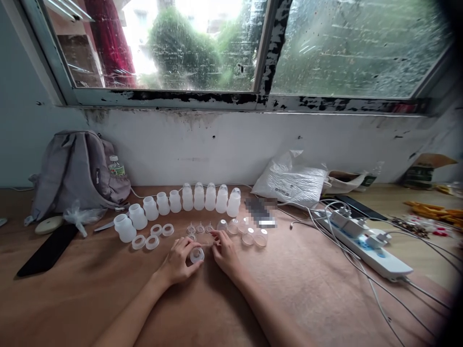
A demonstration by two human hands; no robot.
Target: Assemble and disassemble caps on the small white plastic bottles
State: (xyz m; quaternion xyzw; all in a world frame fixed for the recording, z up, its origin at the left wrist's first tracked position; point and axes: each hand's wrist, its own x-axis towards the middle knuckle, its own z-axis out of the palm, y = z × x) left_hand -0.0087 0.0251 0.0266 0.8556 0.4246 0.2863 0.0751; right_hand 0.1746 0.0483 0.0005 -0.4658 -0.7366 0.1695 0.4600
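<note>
From where I sit, the biggest thing is the brown table [325, 289], filling the whole lower half of the frame. At middle left a grey backpack [74, 171] slumps against the wall with a water bottle [116, 167] beside it. Right of centre lies a white plastic bag [291, 182], and below it to the right a white power strip [365, 243] with plugs and cables runs toward the lower right. A flat black phone [47, 250] lies at lower left.

Across the middle I see a curved row of white plastic bottles [181, 202], some capped with clear domes. In front of them lie white rings [152, 236] and small clear caps [249, 233].

In the lower centre, my left hand [179, 262] curls closed around a small white ring cap [197, 255], which sits at its fingertips on the table. My right hand [224, 251] rests just beside it, fingers pinched narrowly on a tiny clear piece [213, 239]; I cannot tell what that piece is.
</note>
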